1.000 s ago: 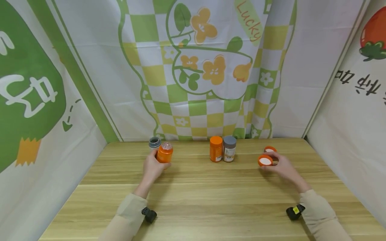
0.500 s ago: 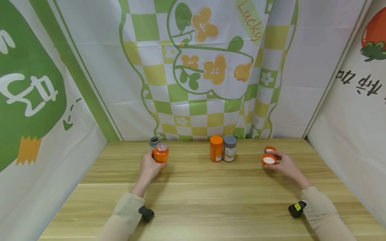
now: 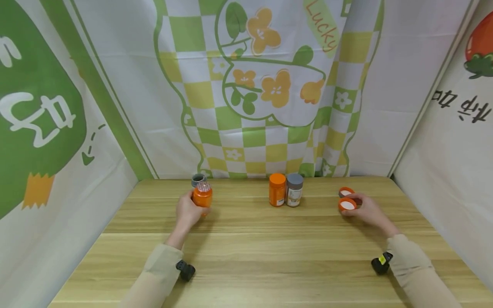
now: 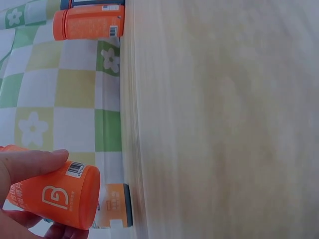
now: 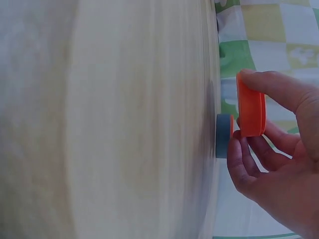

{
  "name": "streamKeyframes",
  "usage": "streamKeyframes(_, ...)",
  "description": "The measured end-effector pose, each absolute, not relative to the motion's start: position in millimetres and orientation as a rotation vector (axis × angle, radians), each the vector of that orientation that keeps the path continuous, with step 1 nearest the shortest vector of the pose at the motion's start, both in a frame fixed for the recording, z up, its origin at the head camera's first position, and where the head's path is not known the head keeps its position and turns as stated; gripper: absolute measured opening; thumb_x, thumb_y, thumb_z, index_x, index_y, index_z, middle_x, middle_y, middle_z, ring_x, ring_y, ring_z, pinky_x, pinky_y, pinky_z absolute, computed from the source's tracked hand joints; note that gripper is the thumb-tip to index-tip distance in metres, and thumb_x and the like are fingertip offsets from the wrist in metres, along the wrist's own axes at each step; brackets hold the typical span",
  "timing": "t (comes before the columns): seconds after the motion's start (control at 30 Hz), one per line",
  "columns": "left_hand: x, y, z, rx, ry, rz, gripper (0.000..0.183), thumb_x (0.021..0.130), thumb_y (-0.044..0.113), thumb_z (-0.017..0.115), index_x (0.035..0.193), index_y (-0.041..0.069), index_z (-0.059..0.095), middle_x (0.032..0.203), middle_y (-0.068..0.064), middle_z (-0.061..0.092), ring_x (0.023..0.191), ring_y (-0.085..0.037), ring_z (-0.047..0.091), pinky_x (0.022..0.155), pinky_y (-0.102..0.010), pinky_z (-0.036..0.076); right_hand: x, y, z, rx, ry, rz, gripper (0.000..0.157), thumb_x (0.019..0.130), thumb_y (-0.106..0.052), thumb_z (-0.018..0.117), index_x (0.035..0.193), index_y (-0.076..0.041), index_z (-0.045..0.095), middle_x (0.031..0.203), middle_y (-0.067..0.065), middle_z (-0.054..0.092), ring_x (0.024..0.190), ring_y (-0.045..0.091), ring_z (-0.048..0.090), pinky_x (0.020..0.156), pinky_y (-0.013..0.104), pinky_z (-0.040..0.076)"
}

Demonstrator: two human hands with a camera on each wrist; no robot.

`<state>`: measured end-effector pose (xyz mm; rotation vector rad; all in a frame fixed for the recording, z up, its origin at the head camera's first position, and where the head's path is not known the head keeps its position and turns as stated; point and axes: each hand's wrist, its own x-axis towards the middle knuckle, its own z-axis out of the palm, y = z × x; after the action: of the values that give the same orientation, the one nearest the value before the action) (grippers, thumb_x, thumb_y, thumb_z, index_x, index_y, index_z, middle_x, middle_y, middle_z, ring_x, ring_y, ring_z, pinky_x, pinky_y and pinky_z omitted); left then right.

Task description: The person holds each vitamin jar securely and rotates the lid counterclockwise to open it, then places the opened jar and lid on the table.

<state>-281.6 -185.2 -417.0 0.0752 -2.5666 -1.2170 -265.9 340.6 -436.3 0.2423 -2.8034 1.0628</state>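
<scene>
My left hand (image 3: 188, 210) grips an uncapped orange bottle (image 3: 202, 197), its clear, patterned top facing up. The left wrist view shows the bottle's base raised off the table and slightly tilted. Close behind it stands an uncapped grey-rimmed bottle (image 3: 198, 178), partly hidden. At the right, my right hand (image 3: 369, 210) pinches an orange cap (image 5: 251, 107) between thumb and fingers, white liner upward. A second cap, grey outside with an orange rim (image 5: 223, 137), lies on the table just beneath and behind the held one, partly covered by fingers in the head view.
Near the table's back edge stand a capped orange bottle (image 3: 277, 190) and a grey-capped bottle (image 3: 294, 191), side by side between the hands. A patterned curtain (image 3: 254, 141) hangs right behind the wooden table (image 3: 269, 256); printed cloth walls flank it.
The left hand has shifted slightly left with the orange bottle, nearer the grey-rimmed one. The right hand has drifted a little right with the orange cap. The standing bottles stay put.
</scene>
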Motion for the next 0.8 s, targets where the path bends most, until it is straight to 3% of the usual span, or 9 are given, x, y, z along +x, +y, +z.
streamKeyframes(0.33, -287, -196, -419, 0.168, -2.618, -1.212, 0.063, 0.053, 0.011, 0.080, 0.108, -0.003, 0.052, 0.103, -0.021, 0.059, 0.092, -0.033, 0.056, 0.083, -0.045, 0.042, -271, 348, -442, 0.197, -2.834, 0.998, 0.061, 0.068, -0.028, 0.075, 0.115, 0.003, 0.052, 0.100, 0.019, 0.059, 0.090, 0.028, 0.055, 0.072, 0.031, 0.042)
streamKeyframes(0.8, -290, -204, -419, 0.190, -2.682, -1.195, 0.068, 0.053, 0.016, 0.082, 0.111, -0.003, 0.052, 0.104, -0.022, 0.059, 0.093, -0.034, 0.055, 0.083, -0.045, 0.042, -277, 362, -445, 0.169, -2.881, 0.995, 0.062, 0.068, -0.029, 0.075, 0.116, 0.003, 0.052, 0.109, 0.024, 0.055, 0.096, 0.034, 0.054, 0.076, 0.037, 0.042)
